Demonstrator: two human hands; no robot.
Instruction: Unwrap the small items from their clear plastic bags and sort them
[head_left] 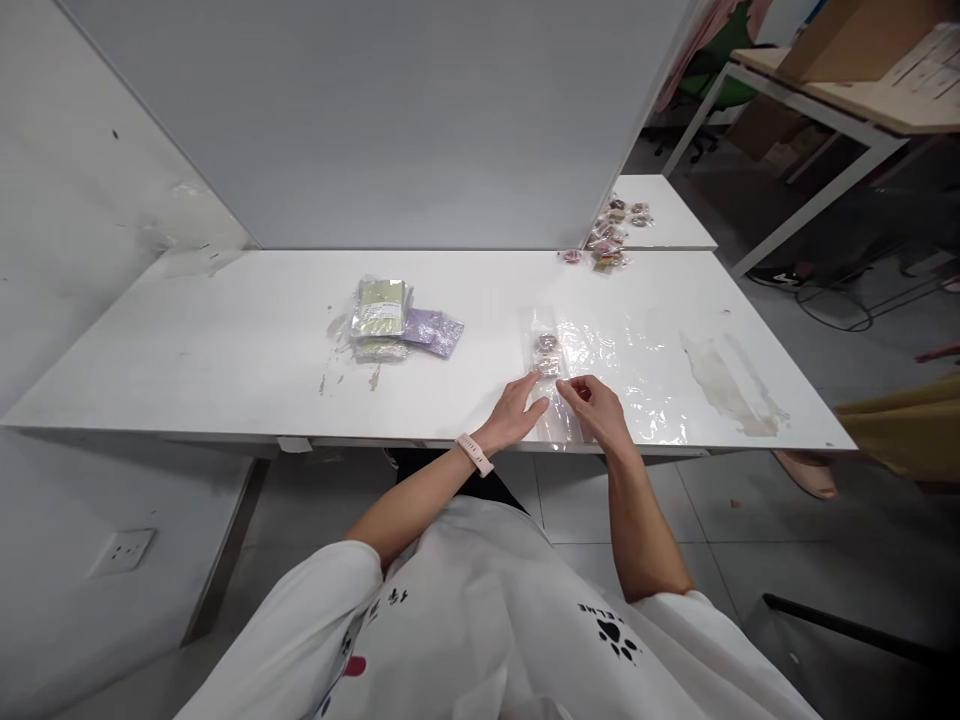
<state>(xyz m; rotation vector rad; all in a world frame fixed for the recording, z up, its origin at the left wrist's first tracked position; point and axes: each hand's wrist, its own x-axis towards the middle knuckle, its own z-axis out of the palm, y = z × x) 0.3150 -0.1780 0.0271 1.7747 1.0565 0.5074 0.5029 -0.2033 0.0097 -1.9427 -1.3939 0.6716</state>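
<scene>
Seated at a white desk (225, 340), both hands close together near its front edge. Left hand (517, 408) lying palm down with fingers stretched forward, fingertips pressing on a narrow clear plastic bag (551, 385); pink watch band (475, 454) around that wrist. Right hand (598, 405) just beside it, thumb and forefinger pinched on the near part of the same bag. Bag lying flat on the desk, running away from the body, with a small round brownish item (546, 344) inside near its far end. Just right of the bag, a wide sheet of clear film (637, 370) spread flat and glinting, touching or overlapping the bag; cannot tell which. Further right, a brownish stain (731, 385) on the desk surface. Well apart to the left, a small stack of packets: green-labelled packet (381, 308) on top, purple packet (435, 330) beside and partly under it. At the far right corner, against the grey partition (375, 120), a cluster of small wrapped items (611, 235). At the right edge of view, another person's yellow garment (907, 425).
</scene>
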